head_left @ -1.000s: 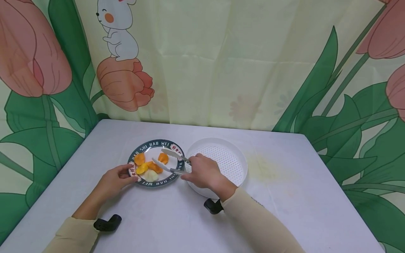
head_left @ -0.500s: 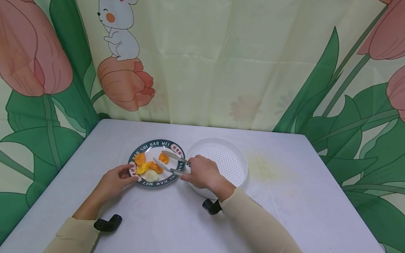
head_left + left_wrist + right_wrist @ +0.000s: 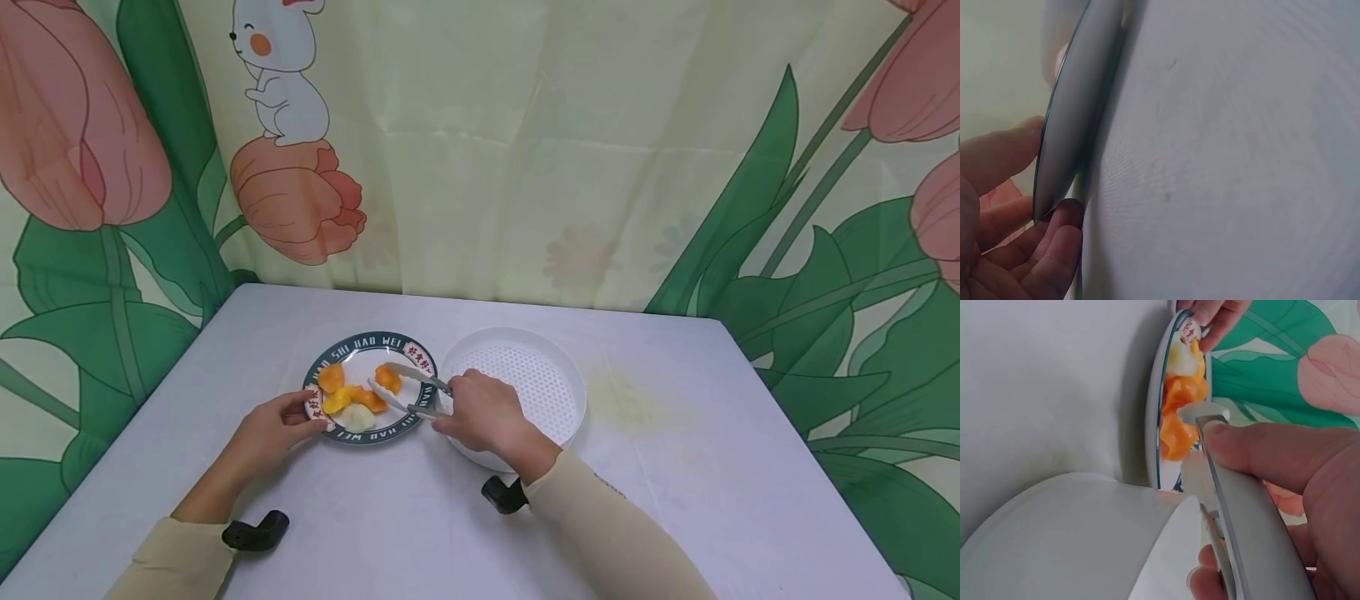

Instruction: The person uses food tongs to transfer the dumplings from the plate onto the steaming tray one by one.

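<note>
My left hand [image 3: 270,429] grips the left edge of an oval plate [image 3: 367,340] with a dark green lettered rim. In the left wrist view the thumb lies along the plate's edge and other fingers curl beneath it. My right hand [image 3: 483,412] holds metal tongs [image 3: 420,374], their arms apart over the plate. The tips flank a lone orange piece [image 3: 387,380] at the plate's right side. To its left lie another orange piece [image 3: 331,378], more orange pieces [image 3: 367,397], a yellow piece [image 3: 337,402] and a pale whitish piece [image 3: 357,417].
A round white tray [image 3: 555,367] with a dotted bottom stands right beside the plate, partly under my right hand. A white cloth [image 3: 675,467] covers the table, faintly stained yellowish right of the tray. A printed flower curtain [image 3: 480,167] hangs behind.
The tongs' tips have shifted slightly right and toward me, coming a little closer together around the lone orange piece. My left hand and the plate stay in place.
</note>
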Demonstrator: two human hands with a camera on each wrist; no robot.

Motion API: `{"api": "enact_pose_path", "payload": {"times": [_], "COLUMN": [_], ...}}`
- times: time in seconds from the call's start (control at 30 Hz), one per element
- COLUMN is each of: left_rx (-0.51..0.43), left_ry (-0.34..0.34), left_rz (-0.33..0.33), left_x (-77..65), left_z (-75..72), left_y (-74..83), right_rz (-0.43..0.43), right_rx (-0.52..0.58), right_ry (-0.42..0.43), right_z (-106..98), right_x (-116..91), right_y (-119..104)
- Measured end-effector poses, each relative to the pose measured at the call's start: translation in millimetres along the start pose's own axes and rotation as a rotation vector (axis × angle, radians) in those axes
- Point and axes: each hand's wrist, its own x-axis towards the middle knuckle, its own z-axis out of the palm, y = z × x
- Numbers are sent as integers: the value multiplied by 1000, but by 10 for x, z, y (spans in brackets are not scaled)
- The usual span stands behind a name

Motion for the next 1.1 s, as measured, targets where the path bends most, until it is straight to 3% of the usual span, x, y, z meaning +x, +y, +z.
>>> {"api": "enact_pose_path", "payload": {"times": [0.37,0.83,1.1], "left_rx": [-8,6,0], "left_ry": [6,0,6], "left_rz": [-4,37,28], "left_x": [-7,-18,-27], "left_z": [14,-16,-14], "left_y": [-14,-5,10], "right_rz": [-39,-76,-45], "right_rx": [-28,264,361], "right_ry": [19,80,187], "right_z": [19,-74,-141], "right_x": [-23,-125,-259], "right_y": [27,299,589]}}
